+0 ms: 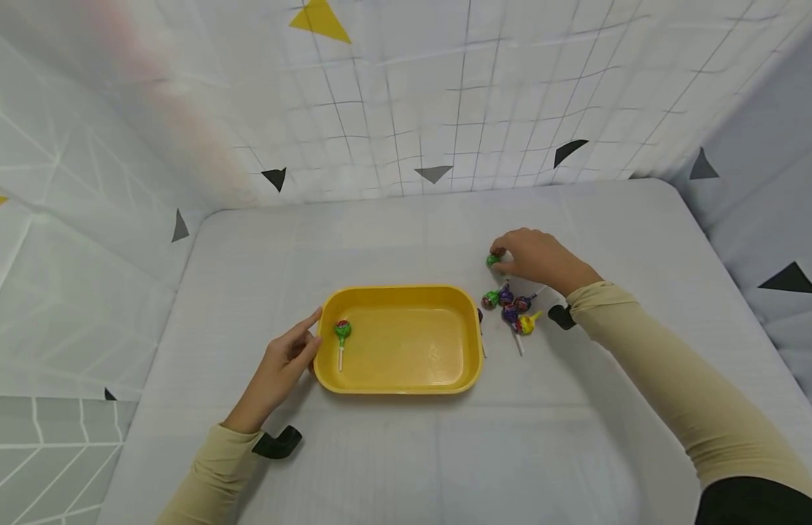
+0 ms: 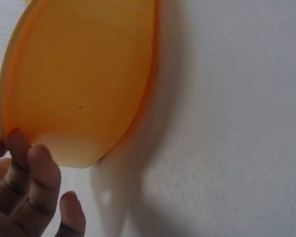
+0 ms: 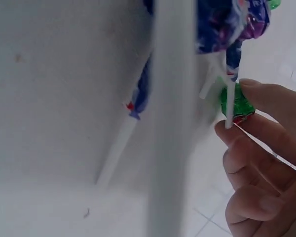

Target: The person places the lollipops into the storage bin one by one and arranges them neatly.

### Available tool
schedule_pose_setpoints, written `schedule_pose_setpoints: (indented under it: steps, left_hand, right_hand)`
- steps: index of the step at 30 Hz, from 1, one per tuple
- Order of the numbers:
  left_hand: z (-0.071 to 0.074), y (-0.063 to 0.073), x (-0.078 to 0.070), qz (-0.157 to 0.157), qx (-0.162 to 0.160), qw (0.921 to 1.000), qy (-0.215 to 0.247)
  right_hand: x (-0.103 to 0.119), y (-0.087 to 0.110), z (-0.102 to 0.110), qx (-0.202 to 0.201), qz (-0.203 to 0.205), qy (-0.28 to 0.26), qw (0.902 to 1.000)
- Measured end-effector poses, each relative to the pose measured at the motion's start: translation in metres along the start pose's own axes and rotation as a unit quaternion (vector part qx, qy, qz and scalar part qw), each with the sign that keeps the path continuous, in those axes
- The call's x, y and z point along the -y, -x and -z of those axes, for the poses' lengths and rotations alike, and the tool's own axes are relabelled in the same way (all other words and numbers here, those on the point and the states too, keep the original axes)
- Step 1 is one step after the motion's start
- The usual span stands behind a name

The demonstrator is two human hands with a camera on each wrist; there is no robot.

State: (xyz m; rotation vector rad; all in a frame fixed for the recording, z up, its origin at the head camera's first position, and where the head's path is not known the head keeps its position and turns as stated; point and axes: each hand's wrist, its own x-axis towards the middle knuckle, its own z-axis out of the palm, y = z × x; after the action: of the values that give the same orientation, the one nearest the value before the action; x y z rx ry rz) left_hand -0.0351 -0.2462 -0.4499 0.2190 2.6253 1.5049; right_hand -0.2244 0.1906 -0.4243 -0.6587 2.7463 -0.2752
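Note:
At the left end of the yellow tray (image 1: pixel 392 390), my left hand (image 1: pixel 281 368) holds the rim. Its fingertips (image 2: pixel 42 155) bear on the tray's outer wall in the left wrist view. Inside the tray, near that end, lies a green lollipop (image 1: pixel 342 330) with its white stick toward me. My right hand (image 1: pixel 540 259) is beyond the tray's right side and pinches another green lollipop (image 1: pixel 492 260) by its wrapped head between thumb and fingers. In the right wrist view, the green wrapper (image 3: pixel 241 104) shows at the fingertips, partly behind a white stick.
Below the right hand lies a loose cluster of lollipops: a green one (image 1: pixel 489 300), several purple ones (image 1: pixel 509 313) and a yellow one (image 1: pixel 527 324). Another dark lollipop (image 1: pixel 481 316) is partly hidden at the tray's right edge. A white cloth (image 1: pixel 379 459) covers the table.

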Motion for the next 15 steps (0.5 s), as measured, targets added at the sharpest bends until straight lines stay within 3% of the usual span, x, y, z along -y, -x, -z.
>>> schedule_pose_setpoints:
  steps: [6,15]
  left_hand:
    - [-0.001,0.001,0.001,0.002,0.001,1.0,0.003]
    - [-0.001,0.001,0.0,0.007,0.004,1.0,0.005]
  right_hand:
    - [-0.004,-0.001,-0.002,-0.017,-0.006,-0.037,0.9992]
    - [-0.014,-0.007,-0.008,-0.076,-0.023,-0.058,0.9952]
